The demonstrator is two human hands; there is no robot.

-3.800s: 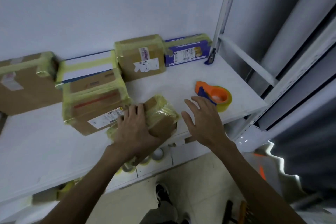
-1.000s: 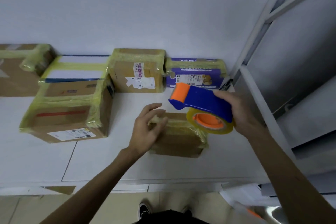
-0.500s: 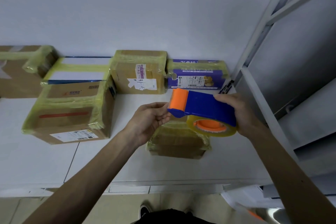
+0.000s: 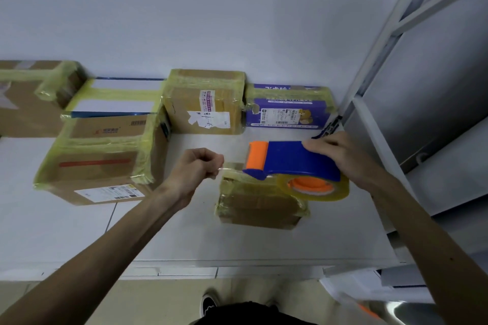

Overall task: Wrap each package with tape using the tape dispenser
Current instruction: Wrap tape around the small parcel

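Holds tape dispenser (image 4: 293, 161) in right hand (image 4: 340, 155) above small package (image 4: 258, 206), 3 o'clock on desk (image 4: 184, 240). Pinches tape end (image 4: 232, 167) with left hand (image 4: 195, 169) at dispenser's 9 o'clock. Step: pulling out a strip. Next probably calls for pressing end onto package, then drawing dispenser across.

— What's behind the work surface?
— A plain white wall (image 4: 211, 8) (the light on it is soft and even), meeting a white tabletop (image 4: 79, 232).
— And off to the side?
— A pale grey metal rack (image 4: 388, 37) on the right, with beige floor (image 4: 163, 303) below the table's edge.
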